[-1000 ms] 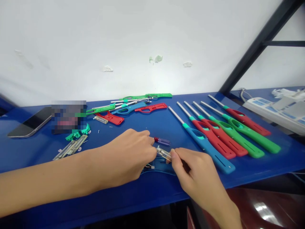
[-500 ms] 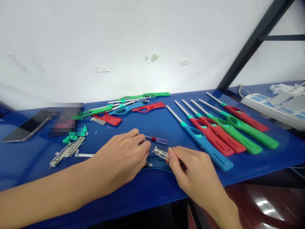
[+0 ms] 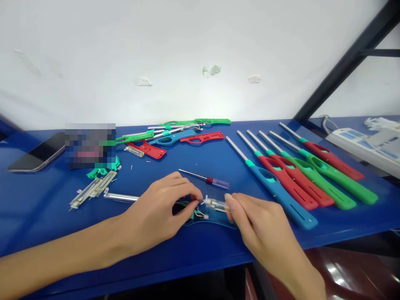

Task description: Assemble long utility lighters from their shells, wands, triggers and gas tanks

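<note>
My right hand (image 3: 259, 225) pinches a clear plastic fuel tank (image 3: 215, 204) from a utility lighter between thumb and fingers. Its white valve end points left. The fingertips of my left hand (image 3: 168, 208) close together right at that valve end; whatever they pinch is too small to make out. Below both hands lies an opened blue lighter shell (image 3: 215, 217), with a thin white wire (image 3: 200, 213) and teal parts showing inside. Its metal barrel (image 3: 121, 197) sticks out to the left, and my left hand covers part of the shell.
A screwdriver (image 3: 215, 182) lies just behind the hands. Whole lighters (image 3: 293, 208) in blue, red and green line the right side. Red shell halves (image 3: 203, 138) and other parts lie at the back. Loose tanks (image 3: 93, 189), teal pieces (image 3: 103, 171) and a phone (image 3: 37, 154) are left.
My left hand has turned, and its thumb and forefinger now meet at the tank's valve end. More of the screwdriver and the shell's inside shows. The view has shifted slightly.
</note>
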`<act>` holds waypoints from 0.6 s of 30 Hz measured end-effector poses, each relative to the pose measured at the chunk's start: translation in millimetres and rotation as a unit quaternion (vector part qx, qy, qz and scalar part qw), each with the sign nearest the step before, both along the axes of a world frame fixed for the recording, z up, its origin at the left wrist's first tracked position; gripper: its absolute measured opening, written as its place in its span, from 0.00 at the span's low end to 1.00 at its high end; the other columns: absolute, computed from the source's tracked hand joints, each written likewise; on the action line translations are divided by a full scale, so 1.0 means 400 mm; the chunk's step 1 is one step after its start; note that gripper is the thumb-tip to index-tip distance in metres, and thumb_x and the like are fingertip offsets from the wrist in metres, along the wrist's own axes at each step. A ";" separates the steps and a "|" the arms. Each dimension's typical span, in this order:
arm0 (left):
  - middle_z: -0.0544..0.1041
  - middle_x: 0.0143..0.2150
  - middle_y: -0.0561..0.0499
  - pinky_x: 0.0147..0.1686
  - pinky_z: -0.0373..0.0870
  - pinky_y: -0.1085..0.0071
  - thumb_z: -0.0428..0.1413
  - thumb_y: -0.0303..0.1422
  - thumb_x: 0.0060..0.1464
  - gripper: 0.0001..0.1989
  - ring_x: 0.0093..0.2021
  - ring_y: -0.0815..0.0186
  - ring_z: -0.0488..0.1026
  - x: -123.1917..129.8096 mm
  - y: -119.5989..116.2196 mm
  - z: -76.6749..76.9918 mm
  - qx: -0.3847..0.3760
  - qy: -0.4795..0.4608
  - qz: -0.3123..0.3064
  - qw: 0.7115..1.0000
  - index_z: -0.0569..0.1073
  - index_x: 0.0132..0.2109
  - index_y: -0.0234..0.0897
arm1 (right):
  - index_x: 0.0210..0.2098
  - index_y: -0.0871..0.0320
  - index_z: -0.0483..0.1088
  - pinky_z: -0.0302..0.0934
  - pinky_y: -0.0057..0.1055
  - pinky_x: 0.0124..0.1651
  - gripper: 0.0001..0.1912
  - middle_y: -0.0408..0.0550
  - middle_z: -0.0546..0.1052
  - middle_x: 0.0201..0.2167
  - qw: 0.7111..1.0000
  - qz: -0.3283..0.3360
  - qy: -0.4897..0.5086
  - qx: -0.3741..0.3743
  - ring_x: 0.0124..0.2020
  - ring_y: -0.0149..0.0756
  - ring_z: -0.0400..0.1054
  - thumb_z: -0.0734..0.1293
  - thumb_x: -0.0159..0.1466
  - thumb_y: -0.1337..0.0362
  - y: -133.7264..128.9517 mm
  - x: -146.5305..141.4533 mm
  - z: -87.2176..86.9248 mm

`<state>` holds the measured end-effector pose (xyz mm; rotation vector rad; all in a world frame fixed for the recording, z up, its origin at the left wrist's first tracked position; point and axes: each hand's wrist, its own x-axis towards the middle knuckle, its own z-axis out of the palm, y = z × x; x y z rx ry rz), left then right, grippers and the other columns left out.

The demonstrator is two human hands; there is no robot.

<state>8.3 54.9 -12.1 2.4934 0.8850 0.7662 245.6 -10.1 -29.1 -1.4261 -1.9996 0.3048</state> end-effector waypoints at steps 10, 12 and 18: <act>0.82 0.40 0.53 0.41 0.71 0.70 0.57 0.25 0.68 0.07 0.39 0.66 0.73 0.002 -0.008 -0.022 0.028 -0.064 -0.006 0.998 0.79 0.45 0.39 | 0.26 0.55 0.62 0.49 0.33 0.28 0.26 0.37 0.67 0.20 1.000 -0.002 -0.014 0.007 0.19 0.27 0.61 0.55 0.81 0.56 -0.002 0.000 0.005; 0.82 0.40 0.53 0.42 0.71 0.70 0.57 0.25 0.68 0.07 0.40 0.66 0.73 0.003 -0.009 -0.019 0.030 -0.061 -0.008 0.998 0.79 0.45 0.38 | 0.26 0.55 0.62 0.49 0.33 0.28 0.26 0.37 0.66 0.20 1.000 0.001 -0.016 0.009 0.19 0.26 0.62 0.55 0.81 0.56 -0.002 0.001 0.005; 0.83 0.40 0.52 0.43 0.72 0.70 0.58 0.24 0.67 0.06 0.40 0.67 0.74 0.005 -0.010 -0.006 0.035 -0.049 -0.015 0.998 0.80 0.44 0.35 | 0.26 0.55 0.60 0.48 0.33 0.28 0.26 0.36 0.66 0.20 1.000 0.007 -0.027 0.008 0.20 0.25 0.61 0.55 0.81 0.57 -0.001 0.003 0.001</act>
